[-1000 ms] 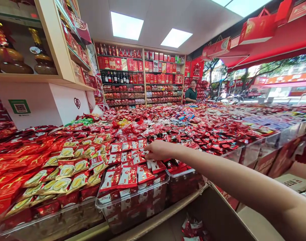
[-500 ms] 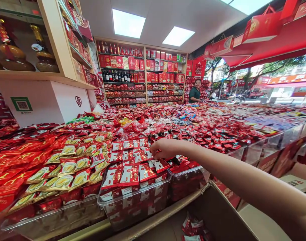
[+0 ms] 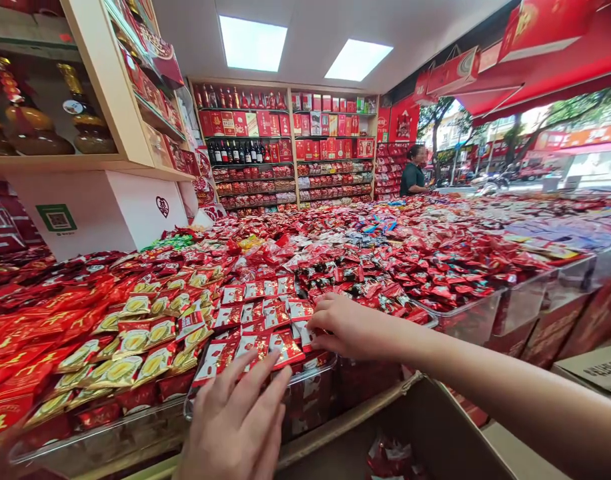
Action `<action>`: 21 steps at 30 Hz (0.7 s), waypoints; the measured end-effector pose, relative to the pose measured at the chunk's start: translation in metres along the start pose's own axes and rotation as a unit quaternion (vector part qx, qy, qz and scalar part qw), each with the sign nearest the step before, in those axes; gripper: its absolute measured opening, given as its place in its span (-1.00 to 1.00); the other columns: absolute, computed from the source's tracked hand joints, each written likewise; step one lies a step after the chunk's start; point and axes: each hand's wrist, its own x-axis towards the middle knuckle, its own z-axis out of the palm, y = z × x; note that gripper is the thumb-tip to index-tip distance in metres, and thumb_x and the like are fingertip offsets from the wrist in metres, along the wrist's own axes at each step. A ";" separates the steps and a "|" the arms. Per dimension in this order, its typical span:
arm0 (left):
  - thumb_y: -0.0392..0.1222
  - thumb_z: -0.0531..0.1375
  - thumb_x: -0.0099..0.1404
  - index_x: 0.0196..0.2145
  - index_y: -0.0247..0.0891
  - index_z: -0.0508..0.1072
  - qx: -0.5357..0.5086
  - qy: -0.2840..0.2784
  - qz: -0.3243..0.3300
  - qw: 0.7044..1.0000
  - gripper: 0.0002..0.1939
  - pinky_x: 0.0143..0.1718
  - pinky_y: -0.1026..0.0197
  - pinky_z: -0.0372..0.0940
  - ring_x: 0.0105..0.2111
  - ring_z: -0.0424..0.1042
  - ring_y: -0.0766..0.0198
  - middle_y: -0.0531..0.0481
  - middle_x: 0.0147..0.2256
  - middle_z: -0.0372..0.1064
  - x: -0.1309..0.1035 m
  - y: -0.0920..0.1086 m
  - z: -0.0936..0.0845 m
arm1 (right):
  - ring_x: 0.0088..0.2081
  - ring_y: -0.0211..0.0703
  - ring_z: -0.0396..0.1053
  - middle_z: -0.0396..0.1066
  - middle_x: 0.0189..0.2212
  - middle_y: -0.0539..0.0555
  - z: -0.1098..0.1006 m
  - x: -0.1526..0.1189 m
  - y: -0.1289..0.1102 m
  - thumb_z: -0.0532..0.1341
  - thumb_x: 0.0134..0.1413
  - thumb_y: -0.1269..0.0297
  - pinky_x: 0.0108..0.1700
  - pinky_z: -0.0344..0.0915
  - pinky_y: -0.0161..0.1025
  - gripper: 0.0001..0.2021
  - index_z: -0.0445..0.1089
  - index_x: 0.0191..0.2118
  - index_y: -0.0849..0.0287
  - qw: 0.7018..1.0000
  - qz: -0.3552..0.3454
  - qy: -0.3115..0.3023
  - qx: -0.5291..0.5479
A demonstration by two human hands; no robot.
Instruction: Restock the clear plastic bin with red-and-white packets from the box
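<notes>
Red-and-white candy packets (image 3: 253, 313) lie in rows in a clear plastic bin (image 3: 310, 377). At the right side of these rows, my right hand (image 3: 338, 327) has its fingers curled round a red-and-white packet (image 3: 303, 327). My left hand (image 3: 240, 413) is over the front edge of the bin, its fingers spread and nothing in them. Below the bins stands an open cardboard box (image 3: 415, 413) with a few red packets (image 3: 388, 457) inside.
Gold-and-red packets (image 3: 135, 333) fill the bin on the left. Dark red sweets (image 3: 355, 273) lie behind my right hand. A glass cabinet (image 3: 100, 150) overhangs the left side. A person (image 3: 412, 175) stands at the far end, by stocked shelves (image 3: 285, 150).
My left hand has come into view at the front of the bin. My right hand sits slightly lower and further right. The person at the back has turned sideways.
</notes>
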 end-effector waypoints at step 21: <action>-0.07 -0.01 0.23 -0.03 0.10 0.26 -0.002 -0.179 -0.053 0.982 -0.66 -0.07 -0.20 0.24 0.03 0.21 0.06 0.02 0.03 0.29 0.036 -0.018 0.008 | -0.33 -0.16 0.30 0.43 -0.48 0.09 -0.004 0.000 0.009 0.13 -0.02 0.35 -0.17 0.09 -0.23 -0.86 0.44 -0.40 0.23 0.998 -0.033 -0.008 0.059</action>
